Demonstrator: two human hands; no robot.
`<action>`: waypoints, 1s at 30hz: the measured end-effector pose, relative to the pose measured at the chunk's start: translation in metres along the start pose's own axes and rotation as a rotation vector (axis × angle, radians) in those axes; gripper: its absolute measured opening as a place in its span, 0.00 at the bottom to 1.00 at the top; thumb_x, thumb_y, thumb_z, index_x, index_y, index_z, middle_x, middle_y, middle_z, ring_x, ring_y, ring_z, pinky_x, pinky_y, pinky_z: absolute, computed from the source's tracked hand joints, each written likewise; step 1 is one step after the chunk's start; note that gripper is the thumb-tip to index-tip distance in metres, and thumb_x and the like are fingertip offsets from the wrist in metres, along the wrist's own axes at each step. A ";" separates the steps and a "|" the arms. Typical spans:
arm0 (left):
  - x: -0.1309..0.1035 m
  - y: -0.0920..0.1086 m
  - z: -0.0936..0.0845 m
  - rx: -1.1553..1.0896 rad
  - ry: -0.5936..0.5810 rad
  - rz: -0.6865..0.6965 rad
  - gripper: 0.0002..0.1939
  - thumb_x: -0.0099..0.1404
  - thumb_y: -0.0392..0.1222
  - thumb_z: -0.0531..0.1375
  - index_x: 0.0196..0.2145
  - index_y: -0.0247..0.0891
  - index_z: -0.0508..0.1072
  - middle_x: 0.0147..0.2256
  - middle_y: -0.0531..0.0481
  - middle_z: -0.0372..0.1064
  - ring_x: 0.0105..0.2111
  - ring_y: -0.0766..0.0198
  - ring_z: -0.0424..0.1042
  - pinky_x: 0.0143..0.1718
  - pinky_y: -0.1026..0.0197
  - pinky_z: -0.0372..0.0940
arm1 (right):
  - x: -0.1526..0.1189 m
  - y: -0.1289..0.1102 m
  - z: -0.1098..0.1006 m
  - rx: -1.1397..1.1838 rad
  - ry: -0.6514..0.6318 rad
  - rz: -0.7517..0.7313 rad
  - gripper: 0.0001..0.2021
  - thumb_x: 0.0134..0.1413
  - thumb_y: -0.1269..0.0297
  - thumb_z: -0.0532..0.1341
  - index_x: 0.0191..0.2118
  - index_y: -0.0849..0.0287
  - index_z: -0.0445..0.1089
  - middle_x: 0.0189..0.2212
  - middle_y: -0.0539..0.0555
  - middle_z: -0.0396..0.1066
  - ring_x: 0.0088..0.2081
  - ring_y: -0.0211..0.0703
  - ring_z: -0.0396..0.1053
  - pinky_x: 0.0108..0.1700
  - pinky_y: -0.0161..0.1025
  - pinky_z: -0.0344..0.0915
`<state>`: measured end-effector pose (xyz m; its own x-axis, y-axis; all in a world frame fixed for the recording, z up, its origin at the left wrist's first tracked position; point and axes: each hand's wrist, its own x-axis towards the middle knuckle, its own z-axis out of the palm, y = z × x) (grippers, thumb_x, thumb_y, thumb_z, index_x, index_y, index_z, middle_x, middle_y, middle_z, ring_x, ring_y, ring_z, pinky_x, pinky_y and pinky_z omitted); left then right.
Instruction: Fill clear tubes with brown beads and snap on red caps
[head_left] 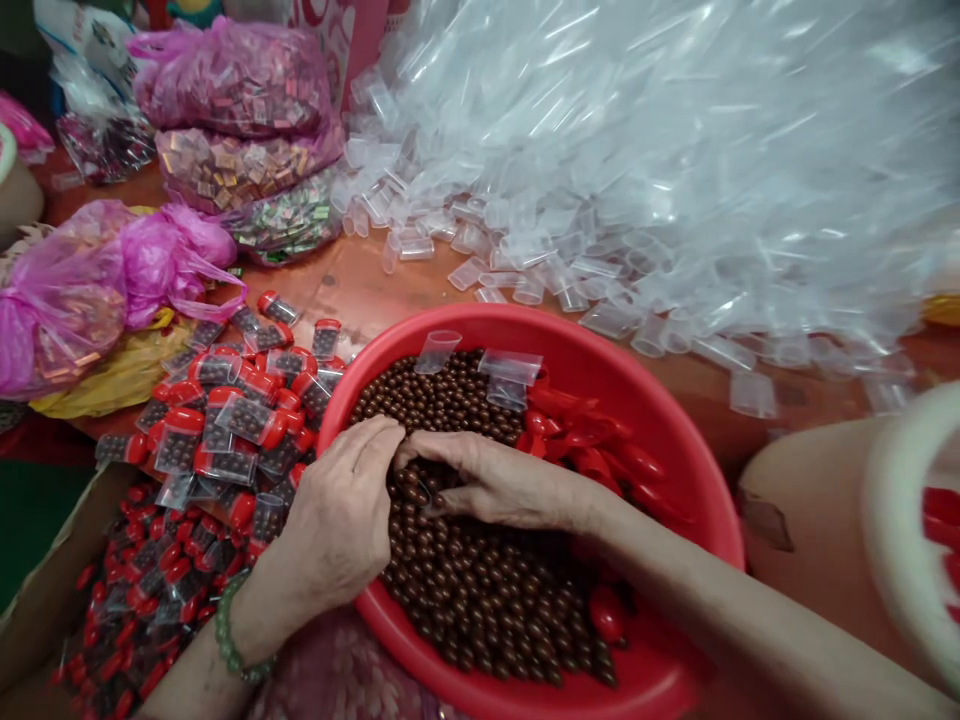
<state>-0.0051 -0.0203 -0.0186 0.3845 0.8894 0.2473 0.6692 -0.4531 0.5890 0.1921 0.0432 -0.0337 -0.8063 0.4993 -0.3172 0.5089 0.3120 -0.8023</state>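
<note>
A red basin (697, 470) holds many brown balls (480, 590), with red caps (592, 430) along its right side. Two clear tubes (437, 352) lie on the balls near the far rim. My left hand (349, 500), with a green bead bracelet on the wrist, is at the basin's left rim with its fingers curled; what they hold is hidden. Just right of it, my right hand (480, 480) reaches over the balls, thumb apart from the bent fingers, whose tips meet the left hand. Whether something is between its fingertips cannot be made out.
Filled tubes with red caps (232, 420) are heaped left of the basin, more in a box below. Pink bags (232, 80) stand at the back left. A large heap of clear tubes (637, 170) covers the back right. A pale bucket (817, 500) stands at the right.
</note>
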 end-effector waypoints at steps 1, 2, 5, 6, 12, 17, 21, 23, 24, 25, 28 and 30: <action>0.000 0.001 -0.006 -0.043 -0.054 -0.018 0.23 0.65 0.28 0.49 0.57 0.22 0.64 0.56 0.32 0.67 0.58 0.53 0.66 0.62 0.50 0.62 | -0.002 -0.002 -0.002 0.040 0.022 -0.009 0.15 0.48 0.74 0.63 0.44 0.59 0.65 0.42 0.50 0.71 0.44 0.40 0.69 0.48 0.37 0.66; 0.000 0.001 -0.011 -0.090 -0.114 -0.042 0.25 0.65 0.29 0.51 0.60 0.23 0.60 0.59 0.33 0.64 0.61 0.54 0.63 0.63 0.51 0.60 | -0.005 -0.005 -0.005 0.090 0.049 -0.015 0.14 0.50 0.71 0.64 0.44 0.59 0.65 0.42 0.51 0.71 0.43 0.40 0.69 0.47 0.36 0.66; 0.004 0.005 -0.019 -0.277 -0.263 -0.115 0.34 0.64 0.35 0.57 0.65 0.27 0.52 0.64 0.34 0.56 0.64 0.54 0.58 0.65 0.51 0.56 | -0.016 -0.016 -0.010 0.272 0.135 -0.045 0.13 0.52 0.66 0.65 0.44 0.59 0.67 0.42 0.51 0.70 0.43 0.40 0.68 0.47 0.37 0.66; 0.006 0.007 -0.018 -0.345 -0.291 -0.133 0.35 0.64 0.37 0.59 0.66 0.29 0.52 0.64 0.35 0.57 0.64 0.54 0.58 0.65 0.51 0.57 | -0.020 -0.020 -0.010 0.319 0.162 -0.063 0.12 0.53 0.65 0.65 0.43 0.59 0.68 0.42 0.52 0.70 0.43 0.41 0.68 0.47 0.37 0.66; 0.016 0.018 0.003 -0.592 -0.270 -0.252 0.24 0.65 0.38 0.61 0.59 0.38 0.67 0.55 0.43 0.70 0.55 0.57 0.69 0.59 0.54 0.62 | -0.041 -0.025 -0.002 0.320 0.303 -0.119 0.11 0.59 0.61 0.62 0.46 0.57 0.72 0.39 0.53 0.72 0.41 0.41 0.70 0.46 0.38 0.66; 0.014 0.024 0.002 -0.598 -0.233 -0.273 0.15 0.65 0.38 0.60 0.50 0.41 0.76 0.40 0.49 0.78 0.42 0.59 0.75 0.47 0.60 0.67 | -0.053 -0.027 0.004 0.386 0.394 -0.079 0.11 0.57 0.58 0.64 0.43 0.57 0.74 0.36 0.52 0.74 0.38 0.41 0.72 0.42 0.36 0.68; 0.013 0.024 0.003 -0.674 -0.205 -0.325 0.11 0.66 0.39 0.59 0.45 0.38 0.78 0.37 0.49 0.78 0.38 0.62 0.75 0.41 0.64 0.67 | -0.057 -0.033 0.006 0.505 0.459 0.008 0.14 0.53 0.63 0.65 0.46 0.56 0.71 0.38 0.53 0.75 0.39 0.42 0.73 0.41 0.37 0.71; 0.014 0.024 0.004 -0.693 -0.213 -0.368 0.11 0.66 0.40 0.60 0.43 0.36 0.78 0.34 0.49 0.77 0.33 0.63 0.74 0.36 0.65 0.67 | -0.060 -0.036 0.006 0.551 0.476 0.032 0.15 0.53 0.64 0.65 0.48 0.57 0.69 0.35 0.52 0.75 0.35 0.40 0.74 0.38 0.36 0.72; 0.014 0.025 0.004 -0.703 -0.210 -0.383 0.10 0.65 0.41 0.60 0.42 0.35 0.78 0.33 0.49 0.77 0.32 0.64 0.74 0.35 0.66 0.67 | -0.061 -0.036 0.006 0.553 0.476 0.034 0.16 0.53 0.63 0.64 0.48 0.57 0.69 0.33 0.52 0.75 0.33 0.40 0.73 0.37 0.35 0.72; 0.014 0.025 0.004 -0.718 -0.204 -0.389 0.10 0.65 0.41 0.60 0.42 0.34 0.77 0.33 0.49 0.76 0.32 0.64 0.74 0.34 0.66 0.68 | -0.064 -0.036 0.006 0.529 0.470 0.038 0.16 0.54 0.63 0.63 0.49 0.57 0.68 0.32 0.51 0.74 0.33 0.40 0.73 0.36 0.35 0.72; 0.011 0.027 0.000 -0.769 -0.174 -0.325 0.09 0.66 0.37 0.59 0.43 0.36 0.73 0.40 0.47 0.77 0.40 0.62 0.76 0.42 0.64 0.69 | -0.075 -0.027 0.002 0.250 0.494 0.068 0.14 0.58 0.63 0.61 0.50 0.55 0.69 0.38 0.54 0.75 0.40 0.44 0.74 0.43 0.40 0.72; 0.008 0.027 -0.003 -0.751 -0.165 -0.270 0.10 0.67 0.35 0.58 0.45 0.37 0.72 0.44 0.46 0.76 0.45 0.61 0.75 0.47 0.61 0.69 | -0.085 -0.016 -0.001 0.033 0.560 0.119 0.13 0.59 0.62 0.59 0.50 0.54 0.69 0.46 0.56 0.74 0.48 0.48 0.72 0.50 0.44 0.69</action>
<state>0.0139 -0.0251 0.0019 0.3989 0.9151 -0.0585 0.1693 -0.0108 0.9855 0.2524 -0.0032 0.0068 -0.4562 0.8845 -0.0975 0.5696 0.2061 -0.7956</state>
